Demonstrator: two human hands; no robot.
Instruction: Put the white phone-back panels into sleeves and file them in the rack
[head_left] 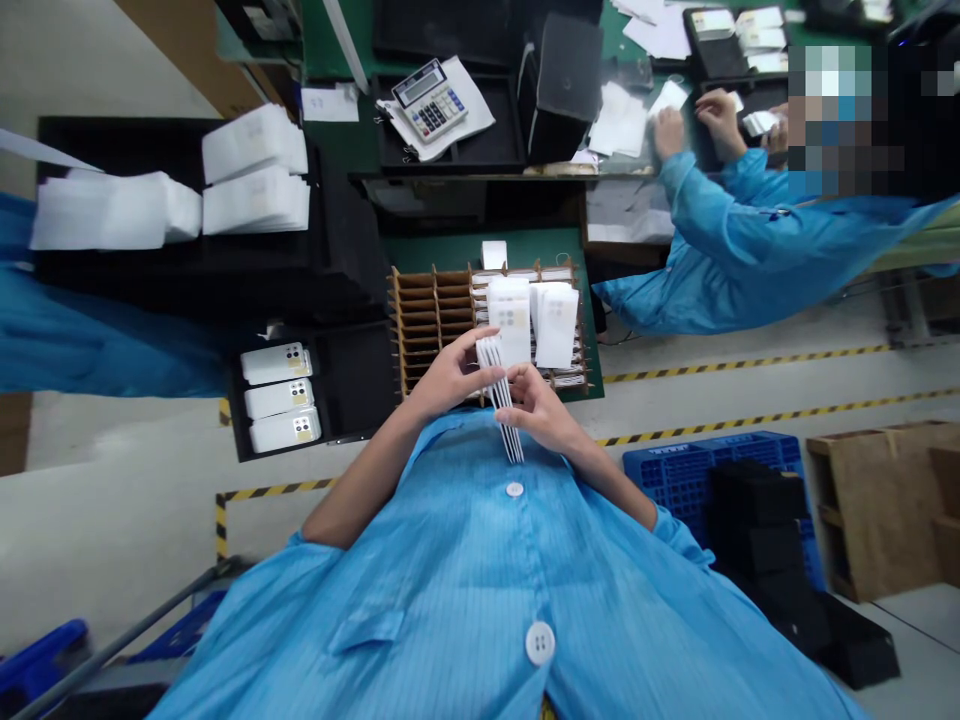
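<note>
Just in front of my chest, a fanned stack of several thin white phone cases (510, 435) stands on edge, tilted. My left hand (452, 374) is closed around its upper end, thumb across the near side. Lower down, my right hand (546, 408) pinches the stack from the right. Right behind my hands sits a brown cardboard divider grid (416, 320). Its left slots look empty, while white pieces fill many right ones. Two white stacks, a left one (511, 308) and a right one (556, 325), lie on top of the grid.
A black tray (352, 380) at left holds white phone cases (277, 398) with camera openings. Behind it, white packets (255, 170) rest on black boxes. A calculator (431, 105) lies on the back bench. At right a co-worker's blue sleeve (697, 215) shows; a blue pallet (675, 480) stands below.
</note>
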